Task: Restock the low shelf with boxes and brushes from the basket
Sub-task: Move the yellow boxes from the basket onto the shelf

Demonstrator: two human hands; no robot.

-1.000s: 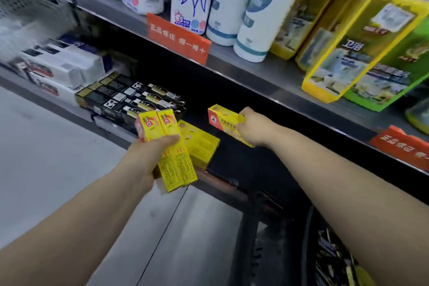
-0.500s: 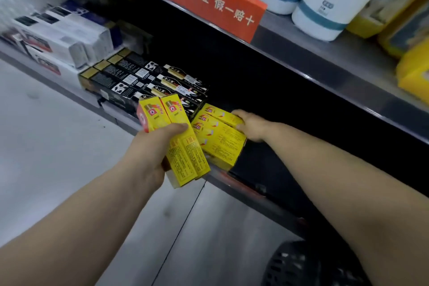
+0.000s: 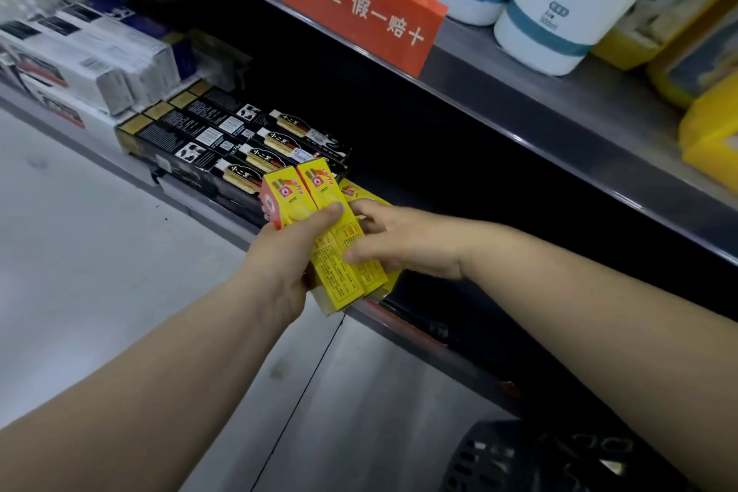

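A single wide-angle view from the person's head looks forward and steeply down, close to the low shelf (image 3: 415, 334), whose front edge runs diagonally from upper left to lower right. The upper shelf (image 3: 559, 112) crosses the top, floor (image 3: 100, 252) fills the left, and the basket (image 3: 499, 455) sits at the bottom edge.

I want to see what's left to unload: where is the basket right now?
In the head view, the black basket sits at the bottom right, partly cut off, in front of the low shelf and beneath the right forearm.

Pale grey tiled floor (image 3: 88, 260) lies below a grey metal upper shelf (image 3: 559, 108), dimly lit
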